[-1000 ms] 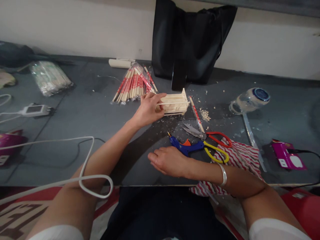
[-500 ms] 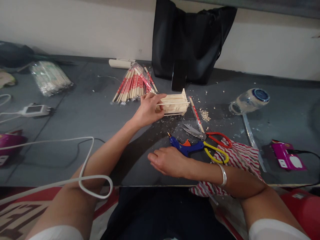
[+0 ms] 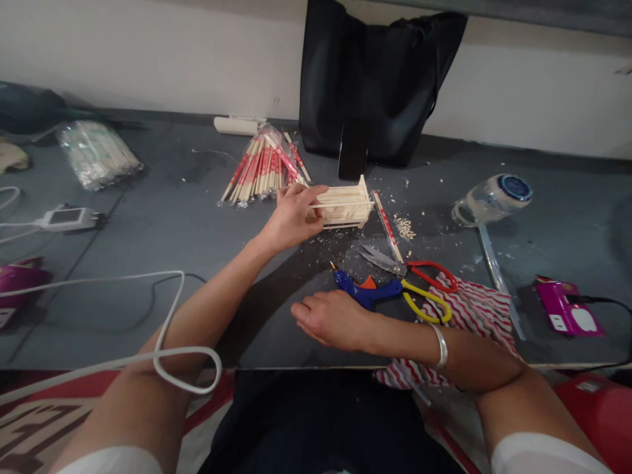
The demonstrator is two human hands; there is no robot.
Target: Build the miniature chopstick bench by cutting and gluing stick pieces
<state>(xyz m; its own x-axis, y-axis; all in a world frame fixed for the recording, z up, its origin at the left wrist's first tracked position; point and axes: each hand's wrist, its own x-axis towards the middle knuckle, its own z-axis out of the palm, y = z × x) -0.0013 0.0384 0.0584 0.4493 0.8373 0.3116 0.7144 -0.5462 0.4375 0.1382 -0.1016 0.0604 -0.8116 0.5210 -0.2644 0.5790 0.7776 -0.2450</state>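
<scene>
Unmoved frame (image 3: 343, 195), right hand (image 3: 336, 320) near table edge (image 3: 281, 367)

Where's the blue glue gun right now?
The glue gun lies right of centre in the head view, just beyond the right hand, beside the scissors.

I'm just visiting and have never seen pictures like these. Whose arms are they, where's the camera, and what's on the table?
There's no machine at work here: these are a person's two bare hands, seen by a camera worn on their head, looking forward and down. The left hand holds a small frame of pale sticks. The right hand is beside a blue glue gun; no object shows in it. Also on the dark table are scissors, wrapped sticks with red bands, a striped cloth and a black bag.
</scene>
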